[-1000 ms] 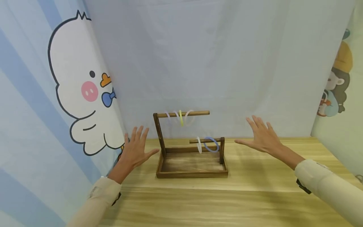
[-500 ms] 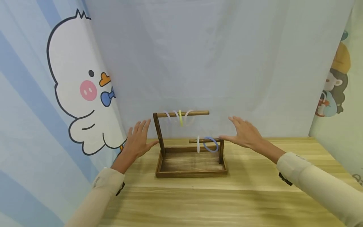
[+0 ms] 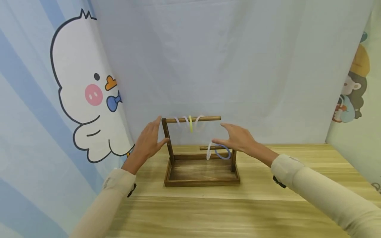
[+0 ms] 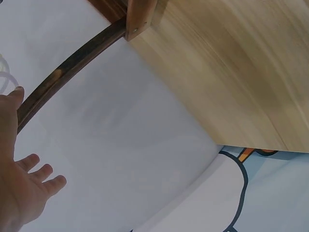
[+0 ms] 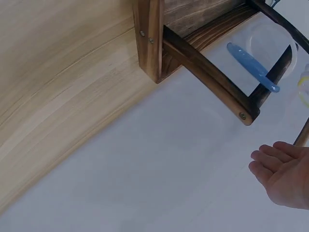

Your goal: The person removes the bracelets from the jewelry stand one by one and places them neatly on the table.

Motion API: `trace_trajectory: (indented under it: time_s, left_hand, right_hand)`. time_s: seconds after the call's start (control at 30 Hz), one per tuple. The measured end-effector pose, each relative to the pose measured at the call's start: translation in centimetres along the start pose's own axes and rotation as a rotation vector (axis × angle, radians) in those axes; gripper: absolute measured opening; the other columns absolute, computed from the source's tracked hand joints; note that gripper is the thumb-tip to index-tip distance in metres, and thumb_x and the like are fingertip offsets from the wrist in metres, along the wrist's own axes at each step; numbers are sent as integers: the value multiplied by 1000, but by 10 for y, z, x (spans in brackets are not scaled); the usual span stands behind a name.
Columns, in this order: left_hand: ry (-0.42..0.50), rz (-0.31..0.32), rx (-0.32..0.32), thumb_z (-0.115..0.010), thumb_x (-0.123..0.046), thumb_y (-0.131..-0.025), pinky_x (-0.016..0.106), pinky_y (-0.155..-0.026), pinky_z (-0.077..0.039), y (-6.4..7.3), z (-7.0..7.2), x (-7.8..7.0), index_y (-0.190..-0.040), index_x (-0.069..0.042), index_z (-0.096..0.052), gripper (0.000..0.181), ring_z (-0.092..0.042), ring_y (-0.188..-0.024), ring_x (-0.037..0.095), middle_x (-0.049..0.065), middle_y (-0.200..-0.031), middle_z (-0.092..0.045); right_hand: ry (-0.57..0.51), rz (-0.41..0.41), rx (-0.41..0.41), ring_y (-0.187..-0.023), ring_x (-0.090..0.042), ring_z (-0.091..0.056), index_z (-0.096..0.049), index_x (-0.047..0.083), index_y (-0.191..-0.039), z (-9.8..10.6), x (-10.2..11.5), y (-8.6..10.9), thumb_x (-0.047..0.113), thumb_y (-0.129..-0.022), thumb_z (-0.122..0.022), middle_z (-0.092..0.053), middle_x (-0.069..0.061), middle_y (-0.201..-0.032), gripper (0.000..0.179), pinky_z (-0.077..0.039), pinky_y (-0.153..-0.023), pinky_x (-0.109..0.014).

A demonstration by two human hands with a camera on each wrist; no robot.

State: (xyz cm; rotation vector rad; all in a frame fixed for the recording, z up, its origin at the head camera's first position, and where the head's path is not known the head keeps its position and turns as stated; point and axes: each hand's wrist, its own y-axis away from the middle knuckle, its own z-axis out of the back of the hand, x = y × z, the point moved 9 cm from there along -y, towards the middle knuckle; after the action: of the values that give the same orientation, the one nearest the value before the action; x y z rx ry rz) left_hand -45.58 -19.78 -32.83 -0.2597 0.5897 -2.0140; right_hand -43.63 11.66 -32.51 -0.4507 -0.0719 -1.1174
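A brown wooden two-bar rack (image 3: 202, 183) stands on the table. Pale purple bangles (image 3: 177, 122), a yellow bangle (image 3: 190, 124) and a pale translucent bangle (image 3: 195, 123) hang on its upper bar. On the lower bar are a white bangle (image 3: 208, 154) and a blue bangle (image 3: 224, 158). My left hand (image 3: 147, 140) is beside the tall left post, thumb apart from the fingers, holding nothing; whether it touches the post I cannot tell. My right hand (image 3: 240, 138), thumb and fingers spread, overlaps the lower bar's right end in the head view, near the blue bangle, gripping nothing.
The rack's shallow tray sits on a light wooden table (image 3: 190, 215). A grey-white curtain (image 3: 226, 66) hangs close behind it. To the left is a blue-striped curtain with a cartoon duck (image 3: 77, 66); a printed pale curtain (image 3: 357, 132) bounds the right side.
My right hand has moved left, from beside the rack to its lower bar. My left hand has come slightly up and right, toward the tall post. The white bangle's tilt has shifted.
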Motion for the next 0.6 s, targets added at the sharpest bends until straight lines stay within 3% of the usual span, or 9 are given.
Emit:
trace_trajectory:
  time_s: [0.07,0.13,0.2,0.27,0.33,0.43,0.6]
  left_hand:
    - [21,19,18,-75,-35,-98,58,-116,-42,-2,0,0,-167,-5,-8,100,-42,-142,44,26,-160,-36]
    - [38,46,42,-73,-35,-99,59,-113,-44,-3,-2,1,-167,-8,-6,99,-41,-143,45,26,-161,-34]
    - [50,76,69,-71,-36,-101,61,-110,-47,-4,-4,2,-168,-11,-3,98,-41,-144,45,26,-162,-34]
    - [56,99,95,-68,-37,-102,62,-104,-51,-5,-6,3,-168,-13,-1,97,-41,-143,45,26,-161,-35]
    - [64,109,112,-67,-37,-104,62,-96,-55,-6,-8,2,-168,-15,0,96,-42,-142,45,25,-161,-36]
    - [85,121,136,-64,-36,-105,61,-89,-58,-9,-11,2,-168,-18,3,93,-44,-140,45,25,-160,-38]
    - [152,141,157,-63,-29,-106,62,-93,-56,-11,-16,5,-168,-22,4,91,-49,-135,46,27,-155,-44]
  right_hand:
    - [-10,15,-16,-111,-36,-69,-50,4,-153,-2,8,-5,65,-92,-69,-60,-21,-144,88,-63,-71,-46]
    - [-25,27,-33,-82,-28,-71,-52,5,-152,-4,15,-10,63,-93,-70,-72,-19,-124,85,-56,-54,-36]
    - [-40,42,-54,-54,-18,-56,-54,5,-150,-6,20,-14,60,-93,-71,-75,-14,-91,81,-41,-43,-28]
    - [-67,59,-75,-41,-12,-33,-56,5,-149,-7,26,-17,57,-93,-73,-61,-5,-60,78,-27,-40,-25]
    - [-91,82,-102,-40,-8,-20,-59,5,-146,-7,33,-20,53,-93,-75,-43,2,-45,74,-21,-39,-24]
    - [-115,117,-151,-40,-6,-14,-63,5,-142,-6,42,-23,49,-92,-78,-31,8,-41,69,-19,-39,-23]
    - [-136,144,-212,-39,-6,-12,-68,7,-138,-7,54,-30,46,-92,-79,-39,3,-41,61,-18,-39,-22]
